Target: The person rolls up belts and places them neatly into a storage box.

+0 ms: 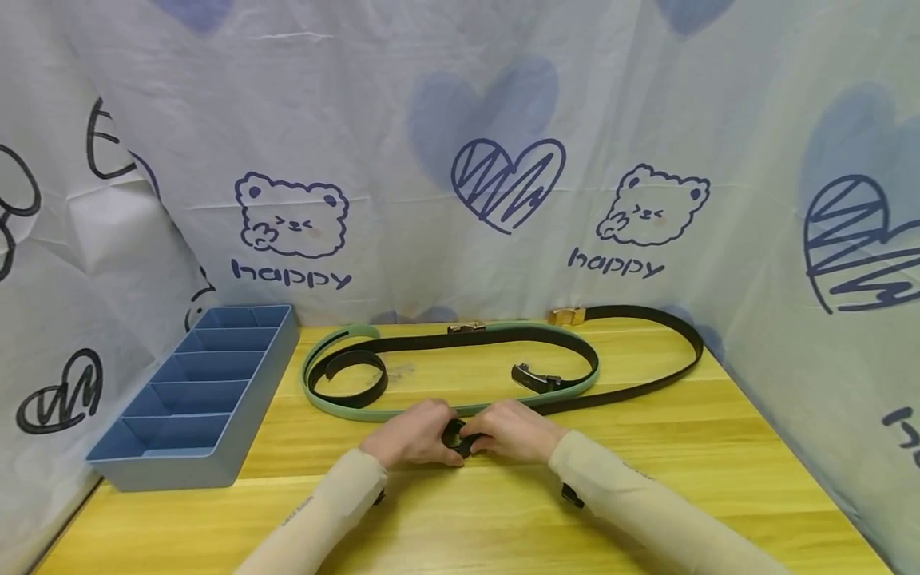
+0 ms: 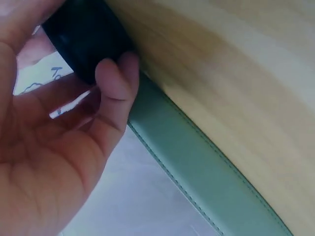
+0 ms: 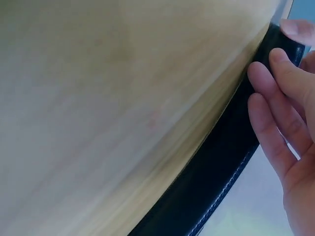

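Observation:
Between both hands, a black belt (image 1: pixel 451 438) is bent into a small coil standing on edge at the front middle of the table. My left hand (image 1: pixel 417 435) holds the coil's left side with curled fingers. From the right, my right hand (image 1: pixel 516 432) pinches the same belt. In the right wrist view, fingertips lie along the black strap (image 3: pixel 211 162). A green belt (image 1: pixel 359 413) runs just behind the hands; the left wrist view shows its stitched strap (image 2: pixel 197 152) close to the left fingers. The black strap leads right and curves back to a gold buckle (image 1: pixel 568 316).
Another black belt (image 1: pixel 410 343) lies inside the green loop, one end curled, with a dark buckle (image 1: pixel 535 378). A second buckle (image 1: pixel 465 328) sits at the loop's back. On the left stands a blue compartment box (image 1: pixel 237 447). A printed cloth (image 1: pixel 402 239) hangs behind the table.

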Available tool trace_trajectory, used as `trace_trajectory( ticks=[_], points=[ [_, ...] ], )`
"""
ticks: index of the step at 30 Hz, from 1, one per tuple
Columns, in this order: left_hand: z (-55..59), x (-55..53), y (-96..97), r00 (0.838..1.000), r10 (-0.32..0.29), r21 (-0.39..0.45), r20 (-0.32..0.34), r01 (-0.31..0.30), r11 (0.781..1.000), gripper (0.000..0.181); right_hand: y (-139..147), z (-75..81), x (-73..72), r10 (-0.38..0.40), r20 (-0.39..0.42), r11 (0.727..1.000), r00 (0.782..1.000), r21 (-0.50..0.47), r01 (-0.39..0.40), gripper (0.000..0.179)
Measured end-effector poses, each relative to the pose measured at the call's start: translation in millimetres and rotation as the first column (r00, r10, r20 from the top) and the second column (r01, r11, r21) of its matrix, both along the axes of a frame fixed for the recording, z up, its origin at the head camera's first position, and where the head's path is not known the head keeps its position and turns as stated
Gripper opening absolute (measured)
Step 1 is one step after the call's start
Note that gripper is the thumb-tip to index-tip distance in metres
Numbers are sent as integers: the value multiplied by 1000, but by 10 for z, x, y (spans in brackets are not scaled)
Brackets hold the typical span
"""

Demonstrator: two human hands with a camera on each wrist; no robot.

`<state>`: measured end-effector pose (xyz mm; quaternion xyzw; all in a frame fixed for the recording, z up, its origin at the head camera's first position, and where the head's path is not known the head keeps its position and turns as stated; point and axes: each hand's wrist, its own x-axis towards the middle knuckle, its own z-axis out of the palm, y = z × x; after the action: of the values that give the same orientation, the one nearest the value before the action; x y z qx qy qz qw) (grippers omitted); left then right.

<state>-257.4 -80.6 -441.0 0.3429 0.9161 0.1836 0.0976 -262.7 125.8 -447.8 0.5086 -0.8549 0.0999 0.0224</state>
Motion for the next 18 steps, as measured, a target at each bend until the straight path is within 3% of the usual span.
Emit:
trace_trajectory(
  ticks=[3,7,13,18],
  points=[
    [-20,16,19,999,25,16,-38,-25,1000,36,-29,1,9,12,-35,1000,999,-6,-12,14],
    [-37,31,30,997,37,6,-64,-36,999,36,-18,-5,10,20,3,1000,1000,-17,-20,16],
    [0,15,15,1000,11,-10,-3,-11,1000,36,73,37,7,-34,147,999,989,-14,37,30],
    [0,5,30,998,48,8,28,-48,999,33,74,44,-9,-29,111,999,993,-9,30,26]
  ],
)
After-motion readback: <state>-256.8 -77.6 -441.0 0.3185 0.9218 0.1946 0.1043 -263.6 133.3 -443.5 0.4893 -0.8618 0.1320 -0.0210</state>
